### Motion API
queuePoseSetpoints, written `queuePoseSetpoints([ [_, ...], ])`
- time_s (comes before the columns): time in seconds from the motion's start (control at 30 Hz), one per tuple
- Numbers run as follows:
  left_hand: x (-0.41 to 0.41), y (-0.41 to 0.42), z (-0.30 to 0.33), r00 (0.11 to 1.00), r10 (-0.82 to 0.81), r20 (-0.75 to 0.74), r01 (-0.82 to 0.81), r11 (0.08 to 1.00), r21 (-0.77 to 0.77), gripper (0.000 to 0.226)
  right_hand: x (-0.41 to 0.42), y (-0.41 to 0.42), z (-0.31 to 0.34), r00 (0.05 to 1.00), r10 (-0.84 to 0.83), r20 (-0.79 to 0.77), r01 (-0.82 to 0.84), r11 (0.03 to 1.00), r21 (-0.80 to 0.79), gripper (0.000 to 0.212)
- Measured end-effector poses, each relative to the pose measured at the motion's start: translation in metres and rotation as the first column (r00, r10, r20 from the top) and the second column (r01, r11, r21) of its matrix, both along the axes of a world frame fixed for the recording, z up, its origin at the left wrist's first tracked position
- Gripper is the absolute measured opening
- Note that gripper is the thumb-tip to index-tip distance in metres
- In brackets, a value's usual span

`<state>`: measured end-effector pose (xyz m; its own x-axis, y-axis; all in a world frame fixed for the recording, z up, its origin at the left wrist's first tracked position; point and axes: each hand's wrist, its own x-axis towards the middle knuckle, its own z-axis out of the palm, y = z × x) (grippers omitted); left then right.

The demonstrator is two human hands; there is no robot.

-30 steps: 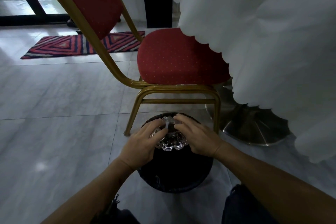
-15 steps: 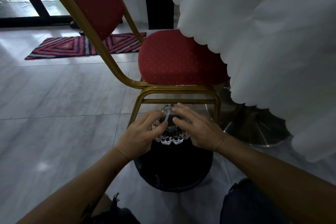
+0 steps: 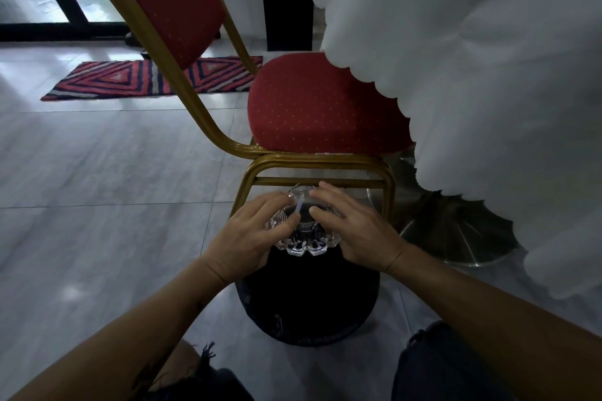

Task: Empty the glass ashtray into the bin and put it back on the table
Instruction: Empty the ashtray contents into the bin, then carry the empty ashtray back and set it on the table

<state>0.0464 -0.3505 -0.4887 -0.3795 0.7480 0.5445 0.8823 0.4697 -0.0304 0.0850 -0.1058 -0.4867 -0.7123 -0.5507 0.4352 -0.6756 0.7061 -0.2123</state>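
The cut-glass ashtray [image 3: 304,239] hangs over the round black bin [image 3: 309,299] on the floor, tilted away from me with its scalloped rim toward me. My left hand [image 3: 250,234] grips its left side and my right hand [image 3: 355,231] grips its right side. Fingers of both hands lie across its upper face. A thin white stick-like piece [image 3: 299,207] shows between my fingertips. The inside of the bin is too dark to see into.
A red chair with a gold frame [image 3: 319,166] stands right behind the bin. The white scalloped tablecloth [image 3: 472,75] hangs at the right over a metal table base [image 3: 456,238]. A striped rug [image 3: 130,78] lies far left on the grey tiled floor.
Both hands have lifted the ashtray a little, up and away toward the chair's crossbar, and tilted it further. The bin has stayed in place.
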Motion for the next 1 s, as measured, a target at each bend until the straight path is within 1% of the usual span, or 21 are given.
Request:
queuePoseSetpoints([
  [0.1,0.000,-0.002,0.000,1.000,0.008,-0.011,-0.008,1.000,0.003,0.035,0.000,-0.002,-0.001,1.000,-0.001,-0.007,0.001,1.000,0.006,0.059],
  [0.2,0.003,-0.003,-0.001,1.000,0.009,-0.026,-0.008,1.000,0.016,0.027,0.000,-0.003,-0.001,1.000,0.002,-0.027,-0.001,1.000,0.016,0.058],
  [0.3,0.005,-0.004,-0.001,1.000,0.014,0.007,-0.014,1.000,0.016,0.033,0.001,-0.004,-0.001,1.000,-0.004,-0.016,0.004,1.000,-0.014,0.058],
  [0.37,0.007,-0.004,0.002,0.996,0.010,0.088,-0.012,0.999,0.030,0.038,0.004,-0.004,0.000,0.999,-0.017,0.049,0.020,0.998,-0.054,0.058],
  [0.4,0.009,-0.004,0.005,0.989,0.002,0.146,-0.010,0.999,0.052,0.040,0.005,-0.005,0.002,0.996,-0.025,0.088,0.032,0.996,-0.081,0.055],
  [0.47,0.013,-0.004,0.010,0.950,-0.006,0.312,-0.036,0.991,0.126,0.046,0.006,-0.007,0.009,0.981,-0.055,0.188,0.083,0.986,-0.145,0.053],
  [0.53,0.015,-0.004,0.016,0.856,0.018,0.517,-0.137,0.972,0.193,0.045,0.004,-0.012,0.016,0.938,-0.069,0.340,0.152,0.963,-0.223,0.055],
  [0.6,0.013,-0.004,0.020,0.762,0.045,0.646,-0.240,0.946,0.217,0.038,0.001,-0.015,0.022,0.866,-0.046,0.498,0.227,0.924,-0.309,0.053],
  [0.63,0.012,-0.004,0.021,0.709,0.047,0.704,-0.289,0.929,0.230,0.037,-0.001,-0.017,0.023,0.816,-0.023,0.578,0.271,0.897,-0.348,0.053],
  [0.67,0.010,-0.005,0.021,0.633,0.030,0.773,-0.343,0.907,0.245,0.037,-0.001,-0.018,0.025,0.760,0.001,0.650,0.322,0.868,-0.378,0.055],
  [0.73,0.009,-0.006,0.022,0.414,-0.043,0.909,-0.454,0.856,0.247,0.039,0.001,-0.020,0.022,0.682,0.025,0.731,0.409,0.816,-0.409,0.059],
  [0.77,0.009,-0.005,0.022,0.304,-0.078,0.949,-0.501,0.835,0.229,0.039,0.002,-0.020,0.019,0.665,0.022,0.746,0.436,0.799,-0.413,0.057],
  [0.83,0.012,-0.003,0.020,0.148,-0.131,0.980,-0.565,0.802,0.192,0.039,0.004,-0.021,0.010,0.630,-0.007,0.777,0.485,0.785,-0.386,0.055],
  [0.9,0.017,0.001,0.018,0.050,-0.196,0.979,-0.616,0.766,0.185,0.038,0.004,-0.021,-0.002,0.579,-0.039,0.814,0.534,0.773,-0.342,0.057],
  [0.93,0.018,0.004,0.017,0.017,-0.221,0.975,-0.634,0.752,0.181,0.037,0.005,-0.021,-0.005,0.562,-0.050,0.826,0.555,0.763,-0.332,0.059],
  [1.0,0.018,0.008,0.013,-0.048,-0.247,0.968,-0.648,0.745,0.158,0.034,0.005,-0.022,-0.013,0.563,-0.087,0.822,0.584,0.746,-0.321,0.062],
])
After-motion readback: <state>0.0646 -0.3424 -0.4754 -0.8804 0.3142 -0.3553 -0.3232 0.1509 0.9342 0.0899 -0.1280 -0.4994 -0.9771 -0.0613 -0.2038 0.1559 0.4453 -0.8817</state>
